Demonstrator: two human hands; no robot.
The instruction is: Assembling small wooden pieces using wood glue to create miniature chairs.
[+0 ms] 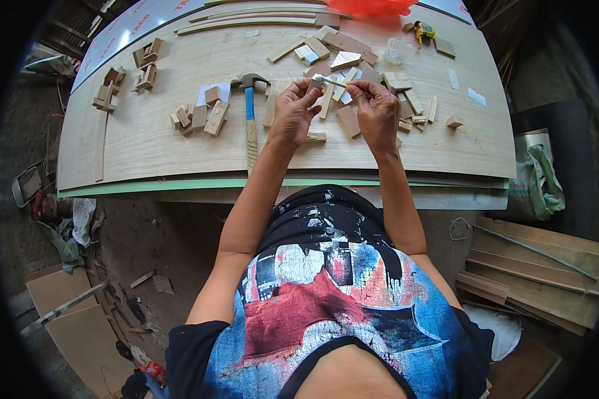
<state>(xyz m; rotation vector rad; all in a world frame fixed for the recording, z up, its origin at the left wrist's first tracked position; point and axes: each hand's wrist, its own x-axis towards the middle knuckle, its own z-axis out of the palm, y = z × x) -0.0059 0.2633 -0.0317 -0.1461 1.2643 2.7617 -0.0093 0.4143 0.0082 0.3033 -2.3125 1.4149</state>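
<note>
Pinching a thin, pale, light and seemingly stiff stick (329, 80) at both ends, left hand (293, 113) and right hand (377, 114) fingers clenched on it, above the plywood surface (146, 133) among wood offcuts (199, 118) and a blue-handled claw hammer (249, 106).

Pale matt wood-grain plywood sheet (180, 139) as bench top. Small raw-cut wooden offcut blocks (199, 116), rough, unfinished. Claw hammer (249, 110): dull metal head, glossy blue plastic grip, bare wood lower handle. Thin white stick (329, 81), smooth; material unclear.
</note>
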